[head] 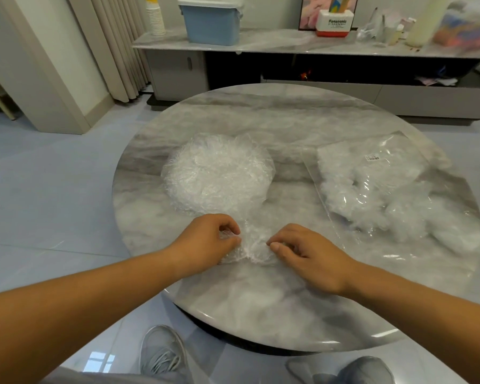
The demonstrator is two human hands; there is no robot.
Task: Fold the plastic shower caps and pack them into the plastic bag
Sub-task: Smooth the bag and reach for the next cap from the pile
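At the near edge of the round marble bench the two hands work on one shower cap. The left hand has its fingers curled and pinches the crinkled plastic between thumb and fingers on the left side of the cap. The right hand does the same on the right side, the thumb and first fingers closed on the film. The cap lies bunched between both hands and touches the bench; it looks half gathered, not yet a neat fold.

Just behind the hands sits a round pile of shower caps, still loose and not folded, and it looks like many pieces. To the right, well apart from the pile, lies the plastic bag with a small label, and white crumpled plastic fills it already. How many caps are inside I cannot tell.

So I judge the task is somewhere in the middle: some caps seem packed, one is in folding now, and the big pile still waits.

Farther back stands a low cabinet with a blue box.
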